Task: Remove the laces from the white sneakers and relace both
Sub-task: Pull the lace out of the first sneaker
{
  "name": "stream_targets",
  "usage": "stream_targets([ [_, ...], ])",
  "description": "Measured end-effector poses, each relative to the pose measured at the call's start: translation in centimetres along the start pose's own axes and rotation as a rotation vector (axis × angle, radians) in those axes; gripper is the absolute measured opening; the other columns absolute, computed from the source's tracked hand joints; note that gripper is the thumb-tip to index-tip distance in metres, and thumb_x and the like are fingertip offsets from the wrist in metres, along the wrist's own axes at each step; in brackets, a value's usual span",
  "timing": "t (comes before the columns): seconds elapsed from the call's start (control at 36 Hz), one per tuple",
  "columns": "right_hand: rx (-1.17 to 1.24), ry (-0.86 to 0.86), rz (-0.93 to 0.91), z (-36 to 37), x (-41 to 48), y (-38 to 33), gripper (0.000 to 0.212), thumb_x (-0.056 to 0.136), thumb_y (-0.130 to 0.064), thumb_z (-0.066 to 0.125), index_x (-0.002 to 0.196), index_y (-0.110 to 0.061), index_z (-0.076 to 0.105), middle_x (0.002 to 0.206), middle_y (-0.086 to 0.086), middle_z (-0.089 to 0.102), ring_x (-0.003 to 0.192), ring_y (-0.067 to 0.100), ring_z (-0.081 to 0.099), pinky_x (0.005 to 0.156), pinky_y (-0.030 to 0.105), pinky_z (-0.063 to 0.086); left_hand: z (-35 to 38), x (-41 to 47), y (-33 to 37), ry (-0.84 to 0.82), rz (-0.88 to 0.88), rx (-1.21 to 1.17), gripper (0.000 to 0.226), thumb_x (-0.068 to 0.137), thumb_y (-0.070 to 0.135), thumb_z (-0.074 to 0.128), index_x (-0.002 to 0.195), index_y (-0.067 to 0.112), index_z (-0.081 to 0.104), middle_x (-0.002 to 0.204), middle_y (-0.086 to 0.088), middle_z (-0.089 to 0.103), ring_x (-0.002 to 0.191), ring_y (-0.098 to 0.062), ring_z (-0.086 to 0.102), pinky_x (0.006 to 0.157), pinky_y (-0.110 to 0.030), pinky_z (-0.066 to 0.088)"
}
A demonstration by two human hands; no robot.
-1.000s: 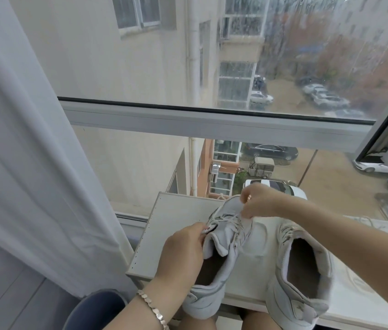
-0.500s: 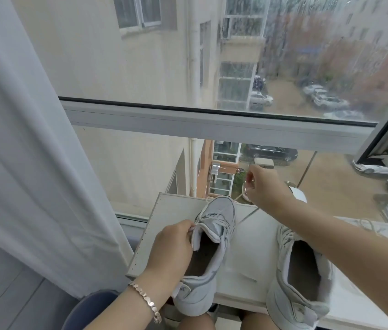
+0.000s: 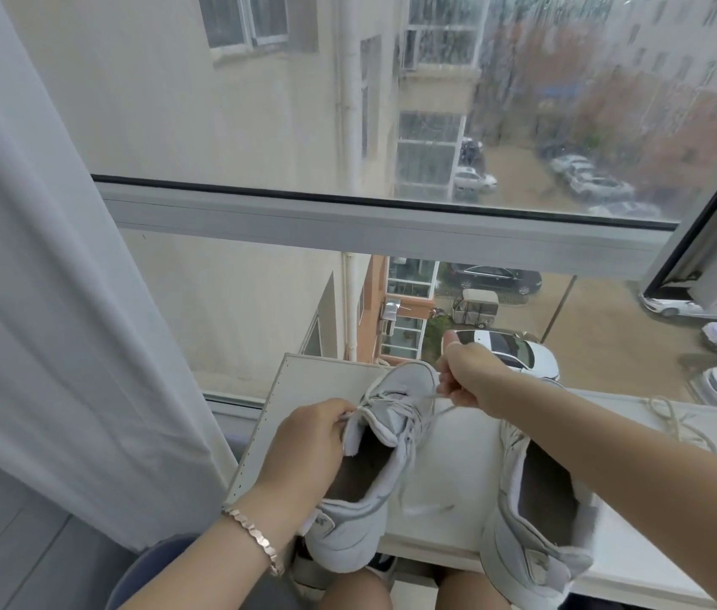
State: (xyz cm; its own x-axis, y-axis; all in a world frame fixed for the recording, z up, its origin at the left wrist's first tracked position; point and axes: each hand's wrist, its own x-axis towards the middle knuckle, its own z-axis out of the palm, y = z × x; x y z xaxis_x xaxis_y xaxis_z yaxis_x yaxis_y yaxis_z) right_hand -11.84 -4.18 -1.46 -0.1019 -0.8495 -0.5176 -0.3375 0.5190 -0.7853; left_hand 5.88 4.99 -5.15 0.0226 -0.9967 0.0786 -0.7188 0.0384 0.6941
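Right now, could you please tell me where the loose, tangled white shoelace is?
Head view: the shoelace lies far right on the white board, beyond the right forearm and unheld white sneaker.

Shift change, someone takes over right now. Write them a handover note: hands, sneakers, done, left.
Hands: left hand grips the held sneaker at its tongue; right hand pinches its lace, pulled taut from the eyelets.
Things: the lace's free end lies on the board. The other sneaker lies on the board too, front hidden by the arm. A loose lace lies at the board's far right.
Done: held sneaker partly laced.
Left: finish this lace, check the other sneaker, and see that both end up relaced.
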Motion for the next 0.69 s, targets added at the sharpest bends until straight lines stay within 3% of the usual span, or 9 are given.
stream_targets([
  [0.14,-0.463,0.215,-0.508,-0.5,0.3,-0.1,0.044,0.102,-0.029,0.030,0.063,-0.016,0.047,0.064,0.002,0.052,0.062,0.021,0.049,0.049,0.026,0.030,-0.5,0.5,-0.5,-0.033,-0.001,0.015,0.027,0.091,0.007,0.049,0.101,0.021,0.071,0.092,0.002,0.071,0.088,-0.015,0.062,0.074,-0.023,0.046],
  [0.25,-0.445,0.009,-0.334,-1.4,-0.1,0.4,0.012,0.094,-0.009,0.043,0.093,-0.014,0.055,0.073,-0.002,0.052,0.057,0.012,0.045,0.042,0.019,0.034,-1.3,0.8,-1.6,-0.074,-0.017,-0.062,0.025,0.092,0.006,0.052,0.103,0.018,0.070,0.098,0.004,0.070,0.089,-0.007,0.061,0.072,-0.003,0.039],
  [0.31,-0.489,-0.180,-0.247,-1.3,-1.0,0.9,0.032,0.087,-0.002,0.048,0.117,-0.015,0.050,0.090,-0.001,0.055,0.062,0.009,0.047,0.045,0.014,0.039,-1.3,1.0,-1.6,-0.153,-0.043,-0.107,0.029,0.093,0.006,0.051,0.114,0.020,0.065,0.111,0.005,0.066,0.103,-0.007,0.059,0.087,-0.010,0.041],
  [0.36,-0.581,-0.239,-0.338,-0.8,-1.9,1.5,0.052,0.081,-0.002,0.052,0.128,-0.021,0.041,0.116,0.004,0.049,0.091,0.013,0.051,0.070,0.019,0.047,-1.2,1.0,-0.9,-0.170,-0.091,-0.224,0.040,0.090,-0.004,0.047,0.117,0.021,0.061,0.116,0.006,0.061,0.112,-0.007,0.055,0.092,-0.014,0.039],
  [0.44,-0.739,-0.080,-0.752,-0.3,-4.0,2.1,0.056,0.076,-0.004,0.051,0.125,-0.029,0.043,0.135,0.000,0.031,0.129,0.020,0.023,0.109,0.036,0.023,-1.0,0.4,0.5,-0.022,-0.086,-0.308,0.050,0.086,-0.009,0.041,0.103,0.034,0.060,0.106,0.019,0.060,0.108,-0.002,0.054,0.087,-0.009,0.037],
  [0.5,-0.848,-0.037,-1.069,0.0,-5.4,2.3,0.050,0.072,0.000,0.052,0.115,-0.025,0.055,0.134,0.000,0.037,0.132,0.020,0.022,0.112,0.038,0.015,-0.8,-0.3,1.5,0.032,-0.017,-0.240,0.043,0.087,0.004,0.042,0.097,0.041,0.061,0.097,0.029,0.059,0.098,0.005,0.055,0.080,-0.009,0.039],
  [0.56,-0.977,-0.051,-1.266,0.5,-5.8,2.8,0.042,0.064,0.003,0.055,0.098,-0.017,0.066,0.119,0.003,0.055,0.122,0.026,0.042,0.108,0.040,0.023,-0.5,-0.8,2.1,0.045,0.122,-0.065,0.026,0.085,0.022,0.042,0.087,0.035,0.064,0.080,0.023,0.059,0.080,0.000,0.055,0.070,-0.022,0.043],
  [0.61,-1.161,-0.117,-1.233,1.0,-5.9,3.3,0.035,0.069,-0.003,0.053,0.099,-0.014,0.066,0.111,0.002,0.058,0.113,0.026,0.048,0.103,0.034,0.031,0.0,-1.3,2.1,0.056,0.261,0.124,0.019,0.082,0.031,0.046,0.076,0.025,0.063,0.069,0.013,0.057,0.070,-0.008,0.053,0.065,-0.029,0.043],
  [0.69,-1.242,-0.178,-1.067,1.2,-4.9,4.0,0.033,0.088,-0.020,0.047,0.120,-0.022,0.056,0.119,-0.003,0.050,0.115,0.020,0.041,0.098,0.029,0.028,0.8,-1.7,1.2,0.110,0.312,0.163,0.019,0.077,0.036,0.065,0.081,0.019,0.072,0.084,0.008,0.068,0.091,-0.013,0.063,0.076,-0.033,0.051],
])
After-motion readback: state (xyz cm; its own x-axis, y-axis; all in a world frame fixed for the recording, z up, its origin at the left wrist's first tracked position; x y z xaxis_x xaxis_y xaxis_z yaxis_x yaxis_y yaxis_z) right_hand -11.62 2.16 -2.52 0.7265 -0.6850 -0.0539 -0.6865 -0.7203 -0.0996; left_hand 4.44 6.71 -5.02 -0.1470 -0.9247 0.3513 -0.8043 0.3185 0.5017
